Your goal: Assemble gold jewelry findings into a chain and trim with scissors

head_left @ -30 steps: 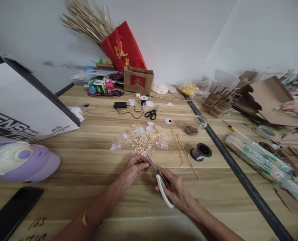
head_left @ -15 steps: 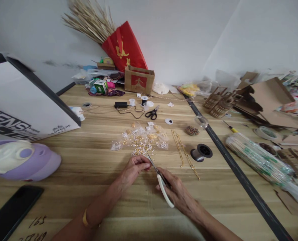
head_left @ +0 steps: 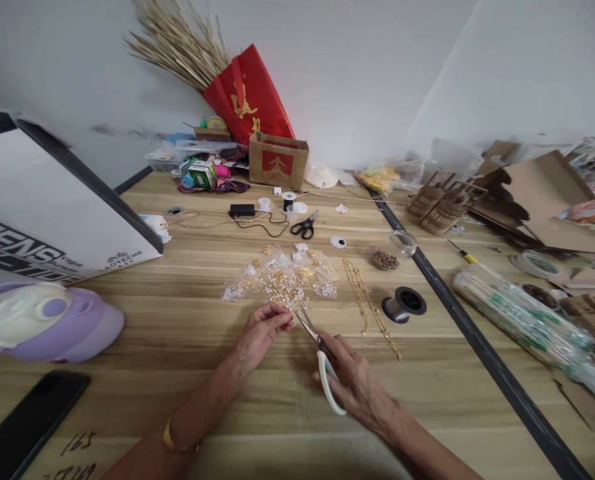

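Note:
My right hand (head_left: 355,377) grips a pair of white-handled scissors (head_left: 331,390), their blades slightly parted and pointing up and left. Just left of the blade tips, my left hand (head_left: 263,333) pinches something at its fingertips, too small to make out. Beyond my fingers lies a loose pile of clear and gold beads (head_left: 285,290), with small clear bags (head_left: 235,291) of pieces around it. Gold chains (head_left: 362,300) stretch out to the right of the pile. Near them stands a spool of thin wire or thread (head_left: 402,305).
Black-handled scissors (head_left: 303,228) and a black adapter (head_left: 242,210) lie farther back. A dish of brown beads (head_left: 385,260) sits right of the chains. Bagged sticks (head_left: 522,320) lie at the right. At left are a white box (head_left: 52,207), a purple-white appliance (head_left: 72,323) and a phone (head_left: 32,423).
The scissor blades have opened a little and drawn apart from my left fingertips. My left hand has shifted slightly left and up, still pinching.

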### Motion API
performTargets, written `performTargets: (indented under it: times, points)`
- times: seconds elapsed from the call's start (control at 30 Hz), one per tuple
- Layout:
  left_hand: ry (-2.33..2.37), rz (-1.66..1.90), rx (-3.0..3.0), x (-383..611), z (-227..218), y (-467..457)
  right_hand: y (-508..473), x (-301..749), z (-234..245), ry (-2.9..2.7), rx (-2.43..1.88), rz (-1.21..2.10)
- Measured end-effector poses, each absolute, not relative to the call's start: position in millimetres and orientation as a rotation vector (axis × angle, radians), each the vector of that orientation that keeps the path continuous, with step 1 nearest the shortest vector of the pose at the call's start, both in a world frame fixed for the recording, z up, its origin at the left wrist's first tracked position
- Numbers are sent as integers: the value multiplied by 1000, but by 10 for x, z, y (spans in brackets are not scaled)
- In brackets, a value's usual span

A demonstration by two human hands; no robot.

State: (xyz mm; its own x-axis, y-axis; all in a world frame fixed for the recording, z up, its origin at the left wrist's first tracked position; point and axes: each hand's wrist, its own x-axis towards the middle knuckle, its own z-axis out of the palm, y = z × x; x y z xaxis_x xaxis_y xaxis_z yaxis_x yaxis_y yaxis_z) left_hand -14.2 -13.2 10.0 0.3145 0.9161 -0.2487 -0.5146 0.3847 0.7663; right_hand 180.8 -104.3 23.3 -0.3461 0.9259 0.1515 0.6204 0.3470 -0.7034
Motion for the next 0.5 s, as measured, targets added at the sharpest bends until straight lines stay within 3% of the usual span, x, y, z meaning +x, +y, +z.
performTargets:
  times: [0.33, 0.5]
  points:
    - [725, 1077, 474, -131, 116, -114, -973, 1907, 168, -2290, -1462, -6]
    - [741, 1070, 435, -109, 148, -140, -952, 1902, 169, -2295, -1445, -165]
